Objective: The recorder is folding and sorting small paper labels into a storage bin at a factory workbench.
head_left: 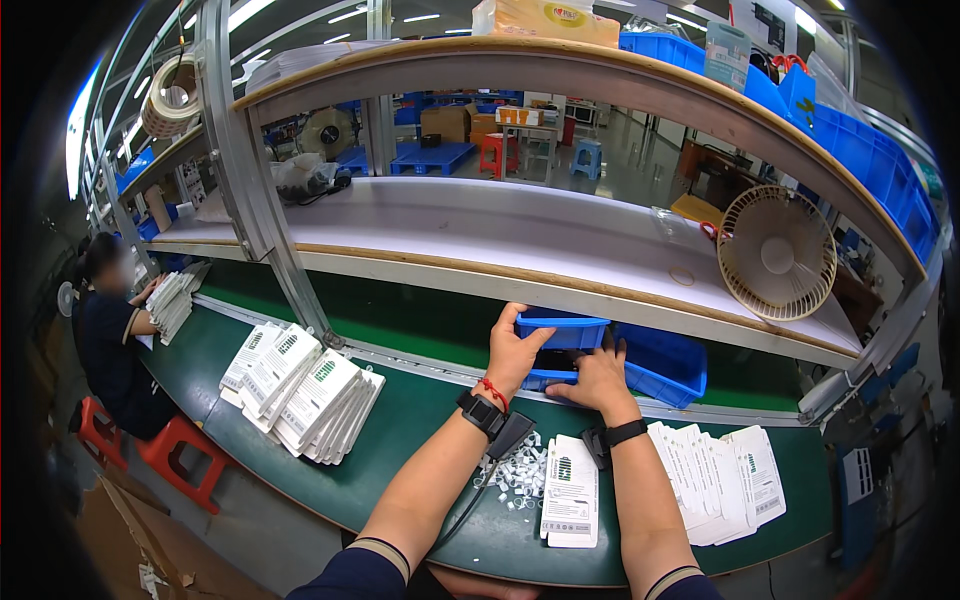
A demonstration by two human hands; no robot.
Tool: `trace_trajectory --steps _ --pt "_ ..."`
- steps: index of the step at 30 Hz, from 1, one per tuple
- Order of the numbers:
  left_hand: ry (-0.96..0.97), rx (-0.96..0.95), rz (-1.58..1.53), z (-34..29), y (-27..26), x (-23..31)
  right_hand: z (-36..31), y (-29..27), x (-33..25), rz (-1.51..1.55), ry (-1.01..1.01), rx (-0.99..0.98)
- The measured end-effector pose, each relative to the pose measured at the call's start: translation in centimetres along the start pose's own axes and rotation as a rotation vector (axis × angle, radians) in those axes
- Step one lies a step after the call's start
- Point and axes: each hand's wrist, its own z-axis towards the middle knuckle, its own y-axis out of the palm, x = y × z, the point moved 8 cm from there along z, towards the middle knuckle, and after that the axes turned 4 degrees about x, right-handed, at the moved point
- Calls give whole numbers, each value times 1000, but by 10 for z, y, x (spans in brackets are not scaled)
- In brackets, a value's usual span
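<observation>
Under the shelf, a small blue plastic bin (568, 334) is in the grasp of my left hand (512, 352), its thumb over the rim and its fingers at the left end. My right hand (600, 382) is curled at the front right of the bins, its thumb near the rim of a lower blue bin part (540, 381); its hold is partly hidden. Right beside it stands another blue bin (662, 366). Below my wrists lie a heap of small white plastic pieces (515, 474), a stack of flat white printed boxes (571, 492) and a black device with a cable (512, 434).
Fanned white boxes lie on the green table (430, 400) at left (308, 390) and right (722, 482). The shelf edge (560, 282) runs above my hands, with a round fan (778, 252) on the shelf. A co-worker (110, 330) sits far left beside red stools (180, 462).
</observation>
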Motion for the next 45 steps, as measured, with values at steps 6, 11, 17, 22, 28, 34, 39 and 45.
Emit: trace_trajectory --steps 6,11,17,22,28,34,39,45 --pt "17 -7 -14 0 2 3 -1 -2 -1 0 -16 -5" --pt "24 -7 -5 0 1 2 0 -2 -2 -25 -7 -9" --pt "0 0 -17 0 0 -1 0 -1 -1 -35 -1 -33" --pt "-11 7 -7 0 0 -1 -1 -3 -2 -1 -6 -23" --pt "-1 28 -45 2 -6 -4 -2 -4 -3 -3 15 -2" --pt "16 42 -59 4 -5 -3 -2 -6 -2 15 18 -14" --pt "6 32 -51 3 -5 -3 -1 -3 0 26 29 -12" --pt "-19 30 -10 1 -4 -6 6 -10 31 158 122 -91"
